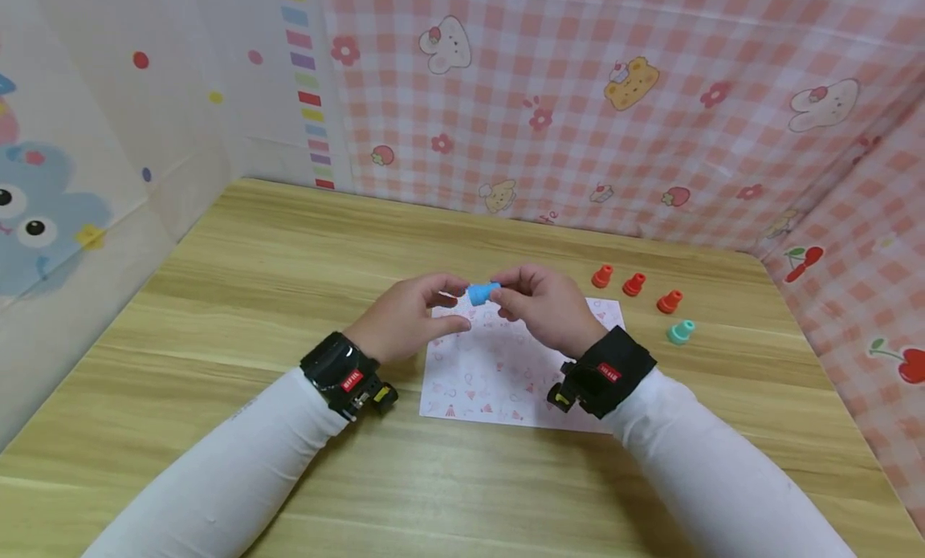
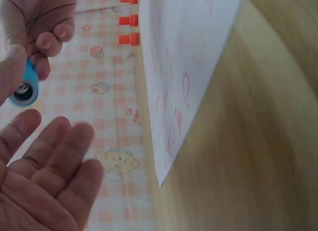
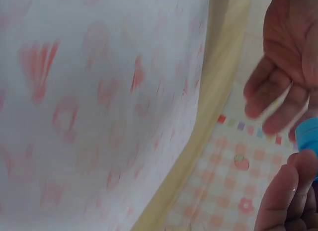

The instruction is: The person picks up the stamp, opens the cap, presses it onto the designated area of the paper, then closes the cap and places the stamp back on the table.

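Note:
Over the paper, my right hand (image 1: 549, 305) pinches a small blue stamp (image 1: 480, 294) between thumb and fingers by its narrow end. The stamp lies sideways in the air, its wide end toward my left hand (image 1: 412, 313). That round end, dark with a pale mark, faces the left wrist camera on the stamp (image 2: 25, 92). My left hand's fingers are spread and relaxed, with nothing in the palm, right beside the stamp's wide end. Below lies a white paper sheet (image 1: 499, 373) covered with small red prints, such as shuttlecock shapes.
Right of the paper, three red stamps (image 1: 634, 284) stand in a slanting row, with a teal stamp (image 1: 681, 331) at its near end. The wooden table (image 1: 253, 269) meets a pink checked cloth (image 1: 535, 124) at the back and a white patterned cloth (image 1: 166, 100) on the left.

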Demonstrator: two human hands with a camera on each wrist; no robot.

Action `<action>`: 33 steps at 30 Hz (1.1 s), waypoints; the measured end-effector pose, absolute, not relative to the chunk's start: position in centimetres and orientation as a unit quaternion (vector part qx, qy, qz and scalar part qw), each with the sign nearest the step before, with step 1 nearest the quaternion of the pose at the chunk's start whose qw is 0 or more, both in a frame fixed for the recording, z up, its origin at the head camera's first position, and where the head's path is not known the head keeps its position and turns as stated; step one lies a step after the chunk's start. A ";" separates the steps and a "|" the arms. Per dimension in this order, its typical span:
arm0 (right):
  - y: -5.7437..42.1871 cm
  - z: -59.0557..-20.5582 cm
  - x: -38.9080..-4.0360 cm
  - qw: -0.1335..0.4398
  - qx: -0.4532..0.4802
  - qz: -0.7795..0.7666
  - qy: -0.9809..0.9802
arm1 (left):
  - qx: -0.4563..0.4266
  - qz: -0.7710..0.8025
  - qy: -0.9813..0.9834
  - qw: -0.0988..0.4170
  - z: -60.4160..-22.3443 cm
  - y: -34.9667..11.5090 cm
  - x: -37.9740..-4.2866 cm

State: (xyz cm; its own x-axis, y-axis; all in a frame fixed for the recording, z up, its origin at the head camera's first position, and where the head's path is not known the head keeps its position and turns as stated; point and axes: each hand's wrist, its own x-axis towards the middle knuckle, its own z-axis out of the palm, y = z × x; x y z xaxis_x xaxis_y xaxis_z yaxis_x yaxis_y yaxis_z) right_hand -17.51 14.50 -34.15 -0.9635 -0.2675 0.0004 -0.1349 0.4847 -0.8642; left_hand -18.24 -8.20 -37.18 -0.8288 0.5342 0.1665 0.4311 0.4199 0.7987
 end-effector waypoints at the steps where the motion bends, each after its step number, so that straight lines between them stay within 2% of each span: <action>1: 14.9 -34.0 -17.6 0.064 -0.112 -0.487 0.864 | 0.285 0.440 0.850 0.055 -37.2 -8.3 -18.3; 10: 19.9 -33.2 -19.6 0.016 -0.065 -0.405 0.912 | 0.275 0.302 0.912 0.026 -37.1 -9.2 -18.8; 18: 24.7 -32.1 -20.9 -0.008 -0.026 -0.345 0.938 | 0.281 0.213 0.935 0.029 -37.3 -10.3 -19.3; 33: 29.6 -31.3 -21.4 0.069 0.002 -0.168 0.983 | 0.264 0.150 0.951 0.059 -37.5 -11.9 -20.2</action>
State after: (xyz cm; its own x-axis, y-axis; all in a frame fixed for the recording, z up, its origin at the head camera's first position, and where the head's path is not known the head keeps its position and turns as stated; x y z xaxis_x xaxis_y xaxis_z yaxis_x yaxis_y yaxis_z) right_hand -21.43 29.59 -31.28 -0.9905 -0.0191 -0.1363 0.0272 0.9435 -0.3303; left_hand -20.15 -11.94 -37.49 -0.8538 0.5195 -0.0333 0.4839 0.8157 0.3170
